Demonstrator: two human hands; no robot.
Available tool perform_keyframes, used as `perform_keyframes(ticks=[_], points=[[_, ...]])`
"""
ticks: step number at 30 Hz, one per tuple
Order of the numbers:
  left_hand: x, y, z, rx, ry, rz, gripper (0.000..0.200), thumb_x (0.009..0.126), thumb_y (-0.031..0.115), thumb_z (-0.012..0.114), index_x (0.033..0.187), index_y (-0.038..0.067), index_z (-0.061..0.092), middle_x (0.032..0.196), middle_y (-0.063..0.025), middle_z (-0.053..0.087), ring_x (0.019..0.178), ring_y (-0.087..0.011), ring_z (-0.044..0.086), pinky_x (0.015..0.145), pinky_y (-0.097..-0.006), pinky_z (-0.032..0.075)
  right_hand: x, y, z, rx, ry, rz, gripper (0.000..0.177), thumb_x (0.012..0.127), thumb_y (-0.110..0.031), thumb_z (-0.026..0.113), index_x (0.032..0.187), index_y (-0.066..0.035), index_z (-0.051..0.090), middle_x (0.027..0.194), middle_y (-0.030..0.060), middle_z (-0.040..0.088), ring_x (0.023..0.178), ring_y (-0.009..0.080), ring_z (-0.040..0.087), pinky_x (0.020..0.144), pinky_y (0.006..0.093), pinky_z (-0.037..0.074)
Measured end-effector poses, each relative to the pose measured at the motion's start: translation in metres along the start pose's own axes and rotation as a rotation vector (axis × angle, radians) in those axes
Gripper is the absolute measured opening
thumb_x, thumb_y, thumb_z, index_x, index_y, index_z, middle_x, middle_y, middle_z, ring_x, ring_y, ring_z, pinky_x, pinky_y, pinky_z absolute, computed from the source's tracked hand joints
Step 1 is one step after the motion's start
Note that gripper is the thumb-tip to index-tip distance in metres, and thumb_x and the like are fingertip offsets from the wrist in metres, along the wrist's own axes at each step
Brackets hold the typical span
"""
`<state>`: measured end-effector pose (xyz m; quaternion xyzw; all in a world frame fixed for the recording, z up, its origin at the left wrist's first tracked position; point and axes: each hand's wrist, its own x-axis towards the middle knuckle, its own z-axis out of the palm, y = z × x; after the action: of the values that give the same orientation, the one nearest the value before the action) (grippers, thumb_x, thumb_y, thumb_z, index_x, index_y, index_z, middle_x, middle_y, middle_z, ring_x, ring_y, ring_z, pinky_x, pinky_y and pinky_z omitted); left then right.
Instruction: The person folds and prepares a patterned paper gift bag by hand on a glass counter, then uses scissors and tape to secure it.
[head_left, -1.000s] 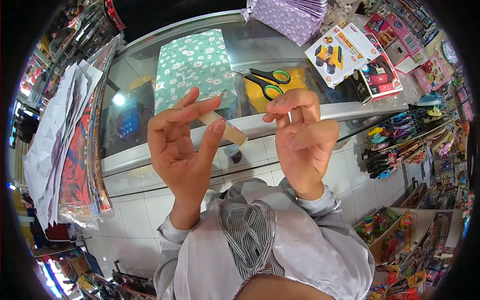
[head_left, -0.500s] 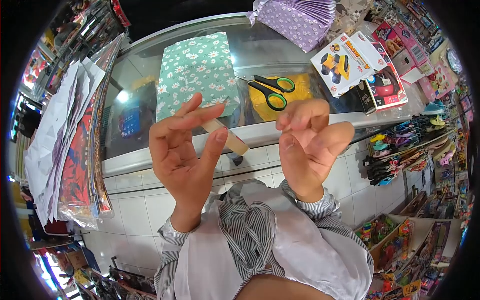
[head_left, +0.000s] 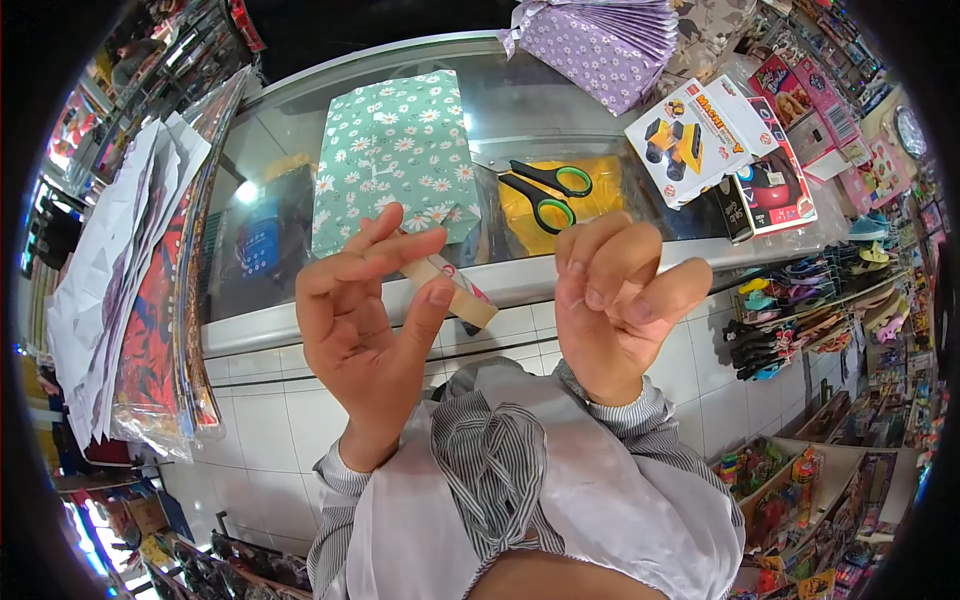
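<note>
My left hand is raised at the counter's front edge, with a roll of tape held between its fingers and thumb. To the right, my right hand is up with bent fingers, its thumb and index finger pressed together; anything between them is too small to make out. Beyond my left hand a green daisy-patterned wrapped package lies on the glass counter. Black-and-green scissors rest on a yellow packet, just past my right hand.
A purple flowered pleated bag stands at the back. Toy boxes are stacked on the counter's right. Sheets of wrapping paper hang at the left. Shelves of small goods fill the lower right.
The fingers of my right hand have curled further and its thumb and index finger have come together. The tape roll has turned slightly in my left hand, showing more of its inner side.
</note>
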<state>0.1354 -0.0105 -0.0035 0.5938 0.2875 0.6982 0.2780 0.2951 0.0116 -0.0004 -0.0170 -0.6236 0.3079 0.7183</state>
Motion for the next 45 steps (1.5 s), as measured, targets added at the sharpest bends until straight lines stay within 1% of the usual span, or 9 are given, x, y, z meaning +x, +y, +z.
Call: perform_keyframes(ticks=[6,12,21,24,27,31,32,35,45], points=[[-0.001,0.002,0.0,0.026,0.0,0.002,0.041,0.078,-0.007,0.068,0.107,0.007,0.044,0.104,-0.0186,0.066,0.124,-0.0308,0.048,0.11,-0.0475,0.022,0.008,-0.013,0.007,1.087,0.033,0.434,0.019,0.082,-0.02,0.052,0.073,-0.019,0.036,0.083,0.0008,0.038,0.085,0.0172,0.04,0.074,0.0318,0.033],[-0.001,0.001,0.001,0.049,0.008,0.012,0.039,0.078,-0.007,0.067,0.107,0.007,0.044,0.105,-0.0189,0.066,0.123,-0.0306,0.049,0.111,-0.047,0.021,0.002,-0.018,0.006,1.237,0.06,0.529,0.026,0.091,-0.034,0.041,0.071,-0.019,0.035,0.082,-0.0009,0.037,0.082,0.0164,0.039,0.074,0.0318,0.033],[0.003,0.0,0.005,0.08,0.009,0.031,0.037,0.079,-0.005,0.067,0.106,0.006,0.044,0.105,-0.0181,0.066,0.123,-0.0303,0.048,0.113,-0.0474,0.015,-0.009,-0.023,0.003,1.167,0.162,0.589,0.019,0.091,-0.024,0.048,0.079,-0.016,0.036,0.084,0.0001,0.037,0.084,0.0161,0.039,0.078,0.0314,0.034],[0.006,-0.002,0.005,0.119,-0.019,0.039,0.038,0.078,-0.006,0.067,0.107,0.007,0.045,0.104,-0.0175,0.066,0.122,-0.0304,0.049,0.113,-0.048,0.015,-0.019,-0.013,0.004,0.076,-0.008,0.379,0.024,0.083,-0.008,0.062,0.094,-0.012,0.041,0.092,0.0028,0.044,0.09,0.017,0.043,0.083,0.0315,0.034],[0.01,-0.003,0.004,0.075,-0.067,0.045,0.036,0.08,-0.005,0.065,0.107,0.007,0.045,0.11,-0.017,0.063,0.122,-0.0296,0.048,0.113,-0.0479,0.017,-0.03,-0.002,0.008,-0.277,-0.137,0.355,0.048,0.074,0.002,0.069,0.11,-0.008,0.039,0.103,0.0065,0.049,0.095,0.0178,0.046,0.086,0.032,0.035],[0.016,-0.007,0.002,-0.581,0.156,-0.075,0.02,0.09,0.007,0.057,0.106,0.006,0.045,0.121,-0.0131,0.053,0.125,-0.0285,0.044,0.113,-0.0461,0.021,-0.044,0.007,0.007,-0.23,-0.074,0.455,0.041,0.079,0.001,0.067,0.11,-0.007,0.043,0.107,0.0072,0.051,0.094,0.0158,0.048,0.082,0.0293,0.037],[0.019,-0.003,0.005,-0.675,0.302,-0.198,0.021,0.097,0.028,0.043,0.094,0.007,0.043,0.108,-0.0061,0.048,0.108,-0.0226,0.048,0.103,-0.0396,0.034,-0.044,0.007,0.008,-0.183,-0.041,0.453,0.04,0.079,0.005,0.066,0.11,-0.007,0.044,0.106,0.0067,0.051,0.094,0.0148,0.047,0.081,0.0282,0.036],[0.022,-0.02,-0.024,-1.267,-0.028,-0.25,0.036,0.098,0.042,0.036,0.088,0.008,0.04,0.089,-0.0038,0.043,0.085,-0.0176,0.044,0.084,-0.0321,0.038,-0.045,0.007,0.006,-0.172,-0.019,0.453,0.041,0.079,0.006,0.067,0.11,-0.007,0.044,0.105,0.0066,0.051,0.093,0.0143,0.047,0.081,0.0284,0.036],[0.021,-0.005,-0.02,-1.409,-0.012,-0.34,0.04,0.097,0.047,0.036,0.077,0.013,0.03,0.077,-0.0009,0.029,0.069,-0.0135,0.028,0.066,-0.0277,0.029,-0.043,0.005,0.005,-0.078,-0.023,0.47,0.04,0.079,0.011,0.065,0.109,-0.004,0.044,0.105,0.0103,0.05,0.093,0.0154,0.046,0.084,0.0278,0.035]])
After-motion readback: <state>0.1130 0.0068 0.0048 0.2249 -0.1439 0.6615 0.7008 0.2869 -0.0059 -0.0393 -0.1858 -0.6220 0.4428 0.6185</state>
